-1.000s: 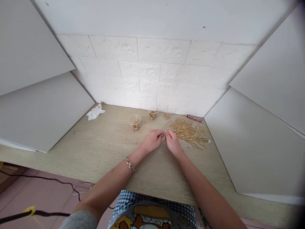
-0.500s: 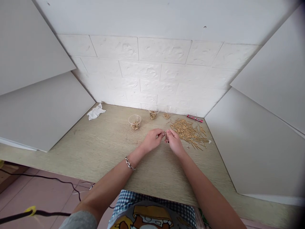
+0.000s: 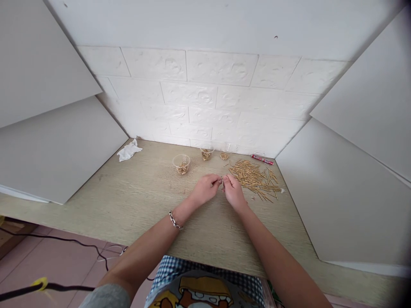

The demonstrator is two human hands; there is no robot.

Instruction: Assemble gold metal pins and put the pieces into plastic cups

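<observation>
My left hand is closed in a pinch, its fingertips meeting those of my right hand above the table. Between the fingertips shows a small gold metal piece, too small to make out its kind. The right hand is closed too, thumb pressed against the fingers. Just right of it spreads a loose pile of thin gold metal rods. Behind the hands stand a clear plastic cup with short gold pieces in it and a second clear cup holding similar pieces. A small heap of gold pieces sits near the wall.
A crumpled white tissue lies at the back left. A red tube-like packet rests at the back right. White panels flank both sides of the wooden table, with a white brick-pattern wall behind. Cables run below on the left.
My right hand has shifted slightly left and closer to the left hand. The pinched fingertips remain together; the cups and rods stay where they were.
</observation>
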